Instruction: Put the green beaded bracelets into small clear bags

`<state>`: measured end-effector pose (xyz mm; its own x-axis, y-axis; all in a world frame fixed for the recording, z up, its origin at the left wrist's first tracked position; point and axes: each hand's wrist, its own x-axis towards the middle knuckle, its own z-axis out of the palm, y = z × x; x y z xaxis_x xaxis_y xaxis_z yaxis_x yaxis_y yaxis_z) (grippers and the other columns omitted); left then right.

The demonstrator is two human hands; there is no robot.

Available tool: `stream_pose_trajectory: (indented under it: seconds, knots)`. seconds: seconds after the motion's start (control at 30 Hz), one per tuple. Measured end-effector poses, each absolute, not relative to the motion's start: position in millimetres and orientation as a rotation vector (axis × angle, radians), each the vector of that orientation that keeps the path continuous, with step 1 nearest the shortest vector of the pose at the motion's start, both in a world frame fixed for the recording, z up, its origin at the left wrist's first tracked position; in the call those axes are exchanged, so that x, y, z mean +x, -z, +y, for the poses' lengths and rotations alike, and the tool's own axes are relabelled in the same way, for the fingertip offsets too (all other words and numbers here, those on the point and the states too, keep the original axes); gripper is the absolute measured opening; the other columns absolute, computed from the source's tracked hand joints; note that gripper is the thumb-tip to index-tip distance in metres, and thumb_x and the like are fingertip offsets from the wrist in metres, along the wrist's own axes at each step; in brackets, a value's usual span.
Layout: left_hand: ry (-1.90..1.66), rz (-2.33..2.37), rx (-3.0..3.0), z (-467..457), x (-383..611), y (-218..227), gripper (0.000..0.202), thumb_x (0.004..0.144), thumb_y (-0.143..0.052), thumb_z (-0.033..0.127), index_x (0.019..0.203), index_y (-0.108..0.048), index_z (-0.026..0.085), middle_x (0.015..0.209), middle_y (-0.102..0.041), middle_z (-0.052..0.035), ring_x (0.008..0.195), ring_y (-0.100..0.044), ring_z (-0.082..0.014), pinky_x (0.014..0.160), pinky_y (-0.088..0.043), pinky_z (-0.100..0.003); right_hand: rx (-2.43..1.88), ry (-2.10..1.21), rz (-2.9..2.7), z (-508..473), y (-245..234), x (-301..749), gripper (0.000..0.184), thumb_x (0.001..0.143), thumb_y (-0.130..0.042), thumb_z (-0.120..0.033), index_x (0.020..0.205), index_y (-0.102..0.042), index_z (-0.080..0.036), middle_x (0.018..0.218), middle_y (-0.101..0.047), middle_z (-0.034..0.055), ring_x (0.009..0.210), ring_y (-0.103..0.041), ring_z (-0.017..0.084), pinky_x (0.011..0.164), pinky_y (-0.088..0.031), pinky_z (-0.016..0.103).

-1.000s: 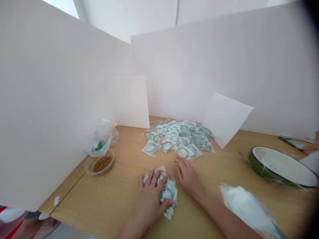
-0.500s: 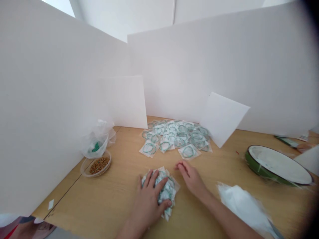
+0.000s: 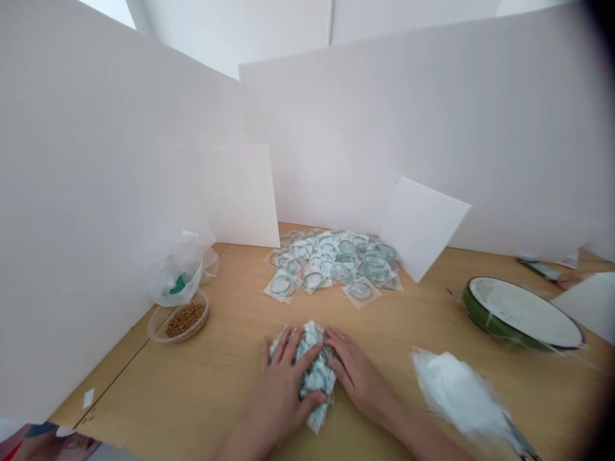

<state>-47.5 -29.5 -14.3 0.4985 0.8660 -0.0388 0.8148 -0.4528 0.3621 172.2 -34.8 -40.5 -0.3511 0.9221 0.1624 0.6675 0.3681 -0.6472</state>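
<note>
My left hand lies over a small stack of clear packets with green rings near the table's front edge, fingers curled round its left side and thumb under its lower corner. My right hand presses against the stack's right side with its fingers together. Farther back lies a spread pile of the same ring packets, apart from both hands.
A round dish of brown beads and a clear bag with green beads stand at the left. A green-rimmed round tray sits at the right, a white plastic bag beside my right arm. White foam boards wall the wooden table.
My right hand drew back from near the far pile and closed in on the stack's right side. My left hand stayed on the stack. The view shifted slightly.
</note>
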Motion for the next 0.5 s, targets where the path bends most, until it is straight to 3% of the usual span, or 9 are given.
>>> stream_pose_trajectory:
  seconds: [0.07, 0.17, 0.27, 0.33, 0.5]
  knots:
    - [-0.174, 1.361, 2.413, -30, -47, 12, 0.078, 0.08, -0.061, 0.058, 0.147, -0.021, 0.051, 0.162, -0.011, 0.0025, 0.148, -0.009, -0.034, 0.112, -0.003, -0.068, -1.346, -0.779, -2.001, -29, 33, 175, 0.036, 0.102, -0.031, -0.037, 0.124, -0.055, -0.023, 0.123, -0.064, 0.0094, 0.113, -0.06, 0.02, 0.095, -0.049, 0.037]
    - [-0.128, 1.347, 2.399, -28, -45, 10, 0.077, 0.078, -0.063, 0.057, 0.145, -0.028, 0.049, 0.162, -0.015, 0.0015, 0.147, -0.011, -0.0343, 0.112, -0.001, -0.068, -1.489, -0.528, -1.926, 3, 32, 197, 0.036, 0.101, -0.03, -0.035, 0.105, -0.062, -0.02, 0.103, -0.07, 0.0104, 0.098, -0.065, 0.023, 0.088, -0.051, 0.04]
    - [-0.149, 1.374, 2.4, -28, -44, 11, 0.075, 0.077, -0.066, 0.055, 0.144, -0.033, 0.047, 0.161, -0.019, 0.0001, 0.147, -0.012, -0.0347, 0.112, -0.001, -0.067, -1.721, 0.0, -1.925, 34, 45, 224, 0.039, 0.095, -0.041, -0.036, 0.114, -0.062, -0.009, 0.134, -0.053, 0.0252, 0.132, -0.041, 0.038, 0.106, -0.033, 0.057]
    - [-0.184, 1.386, 2.413, -28, -44, 13, 0.075, 0.077, -0.067, 0.054, 0.143, -0.034, 0.047, 0.161, -0.02, -0.0001, 0.147, -0.014, -0.0345, 0.112, -0.002, -0.068, -1.794, 0.132, -1.971, 37, 57, 232, 0.046, 0.093, -0.046, -0.039, 0.12, -0.059, -0.005, 0.145, -0.041, 0.0286, 0.139, -0.029, 0.041, 0.109, -0.027, 0.061]
    - [-0.267, 1.35, 2.502, -29, -45, 14, 0.069, 0.08, -0.058, 0.064, 0.143, -0.039, 0.042, 0.162, -0.015, -0.0007, 0.147, -0.009, -0.0363, 0.113, -0.001, -0.068, -1.606, -0.138, -2.167, -6, 67, 209, 0.039, 0.096, -0.043, -0.043, 0.124, -0.058, -0.02, 0.154, -0.032, 0.0139, 0.145, -0.022, 0.03, 0.114, -0.029, 0.052]
